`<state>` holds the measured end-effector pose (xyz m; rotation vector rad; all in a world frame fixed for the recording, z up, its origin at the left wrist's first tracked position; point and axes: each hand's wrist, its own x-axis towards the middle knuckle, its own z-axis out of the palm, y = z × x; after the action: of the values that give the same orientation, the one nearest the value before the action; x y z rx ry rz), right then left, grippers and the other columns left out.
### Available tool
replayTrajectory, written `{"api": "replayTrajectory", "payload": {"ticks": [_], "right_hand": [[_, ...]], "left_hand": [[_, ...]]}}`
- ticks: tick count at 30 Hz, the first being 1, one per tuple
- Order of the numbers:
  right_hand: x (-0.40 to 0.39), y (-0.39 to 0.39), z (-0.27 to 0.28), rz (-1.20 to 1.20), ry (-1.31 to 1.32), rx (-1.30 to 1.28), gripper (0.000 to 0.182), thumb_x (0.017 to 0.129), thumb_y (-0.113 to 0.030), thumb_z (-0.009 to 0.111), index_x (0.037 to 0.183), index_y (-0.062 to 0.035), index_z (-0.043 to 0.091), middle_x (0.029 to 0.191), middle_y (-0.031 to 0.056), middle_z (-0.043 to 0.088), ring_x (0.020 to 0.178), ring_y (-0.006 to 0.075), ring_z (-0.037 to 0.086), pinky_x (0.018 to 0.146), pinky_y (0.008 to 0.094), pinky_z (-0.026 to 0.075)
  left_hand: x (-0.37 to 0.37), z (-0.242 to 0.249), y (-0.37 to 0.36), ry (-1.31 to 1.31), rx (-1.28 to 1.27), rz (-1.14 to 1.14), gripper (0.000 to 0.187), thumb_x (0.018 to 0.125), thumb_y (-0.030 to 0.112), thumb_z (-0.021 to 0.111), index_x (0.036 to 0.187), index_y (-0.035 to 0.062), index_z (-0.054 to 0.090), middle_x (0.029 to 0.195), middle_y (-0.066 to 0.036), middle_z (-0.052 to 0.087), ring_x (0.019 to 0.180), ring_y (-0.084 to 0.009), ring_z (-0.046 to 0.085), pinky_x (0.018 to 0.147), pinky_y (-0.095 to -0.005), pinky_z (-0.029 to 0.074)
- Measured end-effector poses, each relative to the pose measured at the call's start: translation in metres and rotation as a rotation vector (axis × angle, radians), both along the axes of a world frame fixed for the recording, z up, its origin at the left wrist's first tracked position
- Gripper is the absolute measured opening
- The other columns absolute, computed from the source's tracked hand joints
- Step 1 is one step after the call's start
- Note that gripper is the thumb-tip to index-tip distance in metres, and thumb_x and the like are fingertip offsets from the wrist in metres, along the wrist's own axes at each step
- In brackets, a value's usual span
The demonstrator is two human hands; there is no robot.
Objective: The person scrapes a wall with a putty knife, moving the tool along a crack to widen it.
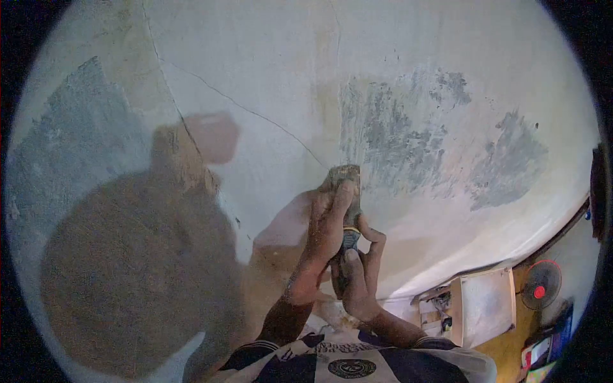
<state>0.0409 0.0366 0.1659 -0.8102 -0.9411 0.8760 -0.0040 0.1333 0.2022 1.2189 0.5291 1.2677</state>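
Note:
A scraper-like tool (351, 221) with a flat, worn blade and a dark handle is held upright against a cracked, pale wall (274, 57). My left hand (329, 220) is closed around the blade part, its thumb pressed on the flat face. Lower down, my right hand (361, 274) grips the dark handle, with the thumb along it and one finger bent at its side. The blade's top edge touches the wall where a thin crack ends. Rough grey patches (396, 127) lie just above and to the right of the blade.
A large shadow (140, 274) falls on the wall at the left, below another grey patch (83, 134). At the lower right are a fan (541, 285) with a red centre, a pale panel or box (483, 306) and assorted items on a shelf.

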Motion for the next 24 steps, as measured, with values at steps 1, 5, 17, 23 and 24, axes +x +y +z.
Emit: {"api": "replayTrajectory", "payload": {"ticks": [1,5,17,23,24], "right_hand": [[0.0,-0.004,-0.002,0.027,0.02,0.007,0.046,0.098,-0.016,0.039,0.14,-0.0118,0.02,0.086,0.0044,0.052,0.061,0.0061,0.042,0.053,0.0207,0.036],[0.0,-0.002,0.001,0.059,0.038,0.04,0.046,0.097,-0.018,0.041,0.139,-0.0129,0.021,0.084,0.0034,0.052,0.059,0.0059,0.042,0.052,0.0202,0.036],[0.003,-0.004,0.0,0.12,0.088,0.026,0.047,0.098,-0.021,0.041,0.139,-0.0134,0.02,0.089,0.0079,0.051,0.062,0.0091,0.044,0.052,0.022,0.038],[0.006,0.01,0.001,0.059,0.059,0.11,0.047,0.097,-0.017,0.04,0.14,-0.0135,0.022,0.08,0.0053,0.05,0.054,0.0075,0.041,0.048,0.0195,0.036],[0.006,0.011,0.001,0.063,0.078,0.114,0.047,0.097,-0.017,0.04,0.14,-0.0133,0.022,0.081,0.0053,0.05,0.055,0.0075,0.042,0.049,0.0195,0.036]], "left_hand": [[0.0,-0.008,0.001,-0.008,0.037,0.007,0.033,0.096,0.038,0.054,0.09,0.0059,0.058,0.075,0.005,0.048,0.069,-0.0066,0.044,0.065,-0.0243,0.04],[-0.002,-0.001,-0.003,0.064,-0.028,0.021,0.032,0.096,0.038,0.054,0.09,0.0062,0.057,0.076,0.005,0.048,0.069,-0.0066,0.045,0.063,-0.0236,0.039],[-0.003,0.003,0.0,0.057,0.003,0.035,0.034,0.096,0.038,0.053,0.085,0.0058,0.056,0.076,0.003,0.05,0.066,-0.0063,0.047,0.058,-0.023,0.04],[-0.008,0.032,-0.003,0.069,0.028,-0.052,0.035,0.096,0.036,0.052,0.1,0.0019,0.057,0.081,0.003,0.05,0.068,-0.0066,0.047,0.06,-0.0234,0.042],[-0.007,0.026,-0.001,0.084,0.02,-0.037,0.035,0.097,0.036,0.052,0.1,0.002,0.057,0.082,0.003,0.05,0.068,-0.0066,0.047,0.06,-0.0238,0.042]]}}
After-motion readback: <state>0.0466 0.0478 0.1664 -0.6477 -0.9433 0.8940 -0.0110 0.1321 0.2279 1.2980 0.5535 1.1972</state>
